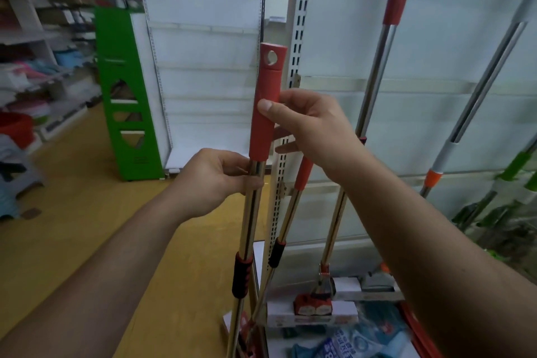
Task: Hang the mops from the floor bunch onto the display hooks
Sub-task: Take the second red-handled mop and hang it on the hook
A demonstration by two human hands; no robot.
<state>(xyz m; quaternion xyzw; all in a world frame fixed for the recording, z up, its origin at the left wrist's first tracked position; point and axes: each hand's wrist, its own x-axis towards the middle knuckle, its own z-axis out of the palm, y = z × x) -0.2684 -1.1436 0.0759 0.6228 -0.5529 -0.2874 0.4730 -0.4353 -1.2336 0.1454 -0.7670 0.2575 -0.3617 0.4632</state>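
I am holding one mop [252, 212] upright in front of me, its foot out of sight below. My left hand [216, 180] is pinching the shiny pole just under the red grip [266, 107], and my right hand [308, 128] is wrapping thumb and fingers around that grip, below the hanging hole [272, 57] at its top. The nearest trouble, I think, is the steel: it looks slick, and a light pinch could be letting the pole slide or twist as I lift. Just beyond, a second mop [286, 224] is leaning against the slotted upright [299, 35], close beside mine; swinging my pole could be knocking it down among the packets on the floor. Further right, mops already on the rack [380, 67] are crowding the space, so my handle could be clattering into them. Farthest off, I cannot see any hook from here, so I am judging the hole's aim blind; missing it would mean the mop dropping once I let go.
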